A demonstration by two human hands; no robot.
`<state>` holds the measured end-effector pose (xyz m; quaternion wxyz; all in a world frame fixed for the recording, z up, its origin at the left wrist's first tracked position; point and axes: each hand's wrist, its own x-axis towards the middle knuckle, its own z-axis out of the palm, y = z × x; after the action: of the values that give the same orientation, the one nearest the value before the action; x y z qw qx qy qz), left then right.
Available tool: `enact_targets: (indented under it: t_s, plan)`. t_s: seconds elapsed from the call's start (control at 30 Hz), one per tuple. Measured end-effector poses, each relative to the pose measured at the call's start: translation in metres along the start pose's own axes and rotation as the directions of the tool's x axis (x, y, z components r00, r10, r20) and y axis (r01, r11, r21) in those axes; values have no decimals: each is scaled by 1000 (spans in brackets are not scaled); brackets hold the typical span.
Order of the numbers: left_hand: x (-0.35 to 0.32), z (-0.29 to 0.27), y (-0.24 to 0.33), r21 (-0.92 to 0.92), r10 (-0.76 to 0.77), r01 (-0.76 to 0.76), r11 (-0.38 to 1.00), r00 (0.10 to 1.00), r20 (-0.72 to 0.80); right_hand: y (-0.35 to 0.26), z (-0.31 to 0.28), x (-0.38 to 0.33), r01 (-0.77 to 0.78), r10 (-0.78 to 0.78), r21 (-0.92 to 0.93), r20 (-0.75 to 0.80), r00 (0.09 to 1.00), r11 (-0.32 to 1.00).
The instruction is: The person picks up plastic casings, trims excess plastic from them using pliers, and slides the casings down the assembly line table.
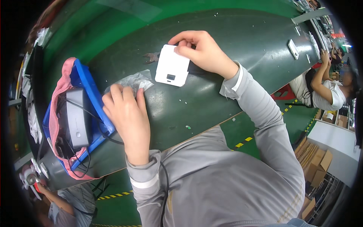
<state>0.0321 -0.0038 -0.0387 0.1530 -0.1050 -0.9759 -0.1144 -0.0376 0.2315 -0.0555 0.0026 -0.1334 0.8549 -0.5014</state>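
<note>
Grey jacket (227, 181) is seen nearest the camera, its sleeves extended over the dark green table (211, 104). White flat device (171, 65) with a small dark window is held near the middle of the worktop by the right hand (204, 51), thumb and fingers clamped at its upper right corner. Clear plastic bag (140, 80) is partly covered by the left hand (127, 113), fingers bent and bunched, thumb slightly apart; whether the bag is gripped cannot be told.
</note>
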Motion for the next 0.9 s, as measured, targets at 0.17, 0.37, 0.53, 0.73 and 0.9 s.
enact_targets:
  t_s: [0.17,0.37,0.53,0.73,0.9]
  plan:
    - [2,3,-3,-147,149,-135,980,985,86,-2,-5,-1,-41,99,355,-146,984,934]
    - [7,4,6,-253,160,-161,954,987,-24,0,-9,0,-49,178,551,-182,967,833]
    - [4,0,-5,-79,121,-116,990,991,63,-10,-10,2,-109,171,474,-89,981,874]
    - [6,-16,1,-950,-176,298,93,944,279,-43,7,-15,132,-157,513,6,988,848]
    - [-11,-46,4,-928,-18,330,-175,941,338,-74,33,-26,439,-429,240,-94,898,866]
